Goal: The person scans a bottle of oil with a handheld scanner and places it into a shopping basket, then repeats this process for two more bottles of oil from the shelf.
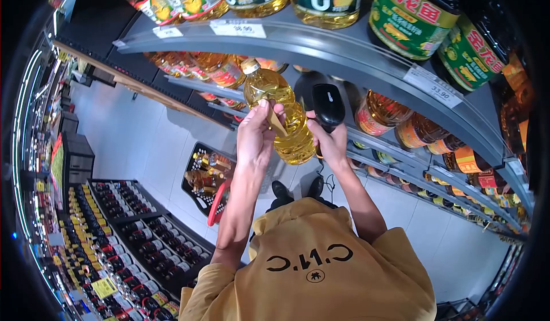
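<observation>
A large clear bottle of golden cooking oil (295,132) with a pale cap is held up in front of me, tilted slightly. My left hand (258,132) is closed on its near side, thumb up. A small tan piece, perhaps a tag or part of the label, shows by those fingers; I cannot make out which. My right hand (330,140) is wrapped round the handle of a black barcode scanner (328,106), just right of the bottle. A thin cord hangs below the scanner.
A curved shelf edge (298,37) with price tags and big oil bottles (409,20) runs above my hands. Lower shelves hold more bottles (382,113). A black basket (186,190) with a red handle and bottles stands on the floor at left, near a rack of dark bottles (152,238).
</observation>
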A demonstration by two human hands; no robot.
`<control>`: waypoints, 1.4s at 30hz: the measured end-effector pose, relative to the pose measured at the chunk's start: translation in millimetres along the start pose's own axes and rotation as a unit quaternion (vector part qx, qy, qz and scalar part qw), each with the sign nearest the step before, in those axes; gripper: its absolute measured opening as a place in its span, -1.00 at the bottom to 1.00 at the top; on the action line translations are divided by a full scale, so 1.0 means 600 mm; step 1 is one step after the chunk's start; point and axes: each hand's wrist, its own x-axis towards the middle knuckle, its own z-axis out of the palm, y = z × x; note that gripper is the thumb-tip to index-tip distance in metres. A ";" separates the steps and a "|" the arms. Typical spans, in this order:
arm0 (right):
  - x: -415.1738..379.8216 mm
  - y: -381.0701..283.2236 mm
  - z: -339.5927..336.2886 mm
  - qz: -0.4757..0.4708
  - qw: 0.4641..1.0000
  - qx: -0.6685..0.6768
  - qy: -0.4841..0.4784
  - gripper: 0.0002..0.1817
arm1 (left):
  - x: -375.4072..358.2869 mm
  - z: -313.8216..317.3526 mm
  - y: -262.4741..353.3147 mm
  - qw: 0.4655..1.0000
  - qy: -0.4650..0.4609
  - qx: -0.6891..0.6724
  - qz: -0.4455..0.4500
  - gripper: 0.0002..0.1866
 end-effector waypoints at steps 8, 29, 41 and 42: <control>-0.084 0.016 0.024 0.022 0.999 -0.002 -0.034 -0.71 | -0.100 -0.061 -0.013 0.999 -0.005 -0.016 0.028 -0.75; -0.318 0.108 0.068 0.091 0.987 -0.091 -0.096 -0.68 | -0.305 -0.244 -0.055 0.998 0.053 -0.017 0.011 -0.74; -0.321 0.142 0.009 0.057 0.972 -0.104 -0.205 -0.69 | -0.311 -0.256 -0.088 0.994 0.087 -0.032 0.054 -0.76; -0.320 0.140 -0.001 0.054 0.968 -0.119 -0.215 -0.68 | -0.309 -0.256 -0.089 0.994 0.088 -0.032 0.062 -0.76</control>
